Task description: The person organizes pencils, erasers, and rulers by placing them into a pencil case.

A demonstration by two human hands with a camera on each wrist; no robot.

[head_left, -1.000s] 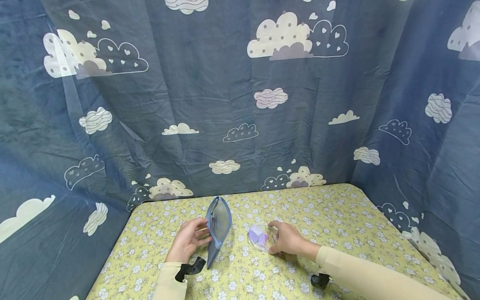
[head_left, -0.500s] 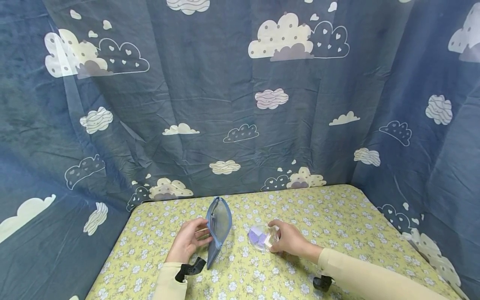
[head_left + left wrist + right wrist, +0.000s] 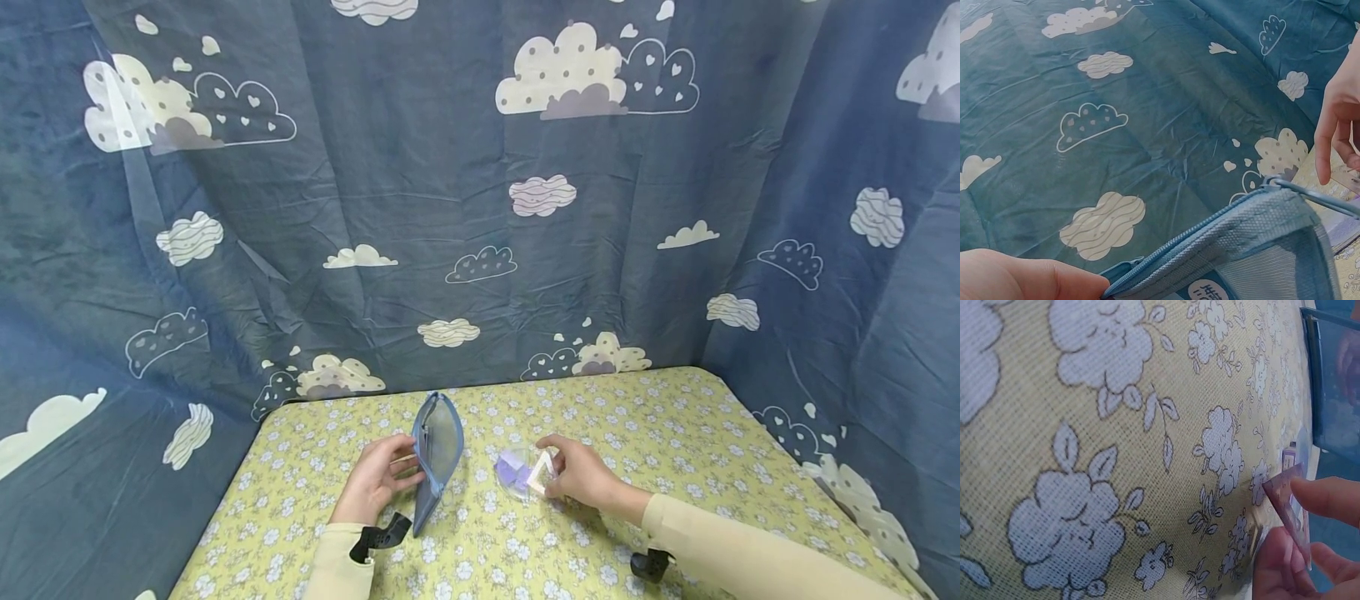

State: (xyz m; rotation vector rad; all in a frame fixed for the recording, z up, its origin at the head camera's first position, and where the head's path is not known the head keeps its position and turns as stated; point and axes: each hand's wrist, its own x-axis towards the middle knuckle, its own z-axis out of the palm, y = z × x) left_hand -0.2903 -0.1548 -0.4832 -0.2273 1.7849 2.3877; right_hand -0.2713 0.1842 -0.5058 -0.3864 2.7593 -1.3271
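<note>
My left hand [image 3: 380, 479] grips the near side of a blue zippered mesh pouch [image 3: 444, 437], which stands tilted with its mouth gaping. In the left wrist view, the thumb lies against the pouch's zipper edge [image 3: 1210, 225], beside a round white printed label [image 3: 1207, 290]. My right hand [image 3: 581, 473] pinches a small clear triangular set square [image 3: 535, 482] between thumb and fingers, just over the cloth. Beside it on the table lies a flat, rounded, clear and purple piece [image 3: 510, 473], partly covered by the set square. Its exact kind cannot be told.
A yellow flowered cloth [image 3: 645, 433] covers the table. Behind and along both sides hangs a dark blue curtain [image 3: 420, 208] with cloud prints. Black wrist mounts [image 3: 381, 537] sit on both forearms.
The set square has turned in my right hand and now shows its pale triangular outline, where it was hardly visible before. That hand has shifted slightly right. My left hand and the pouch stay put.
</note>
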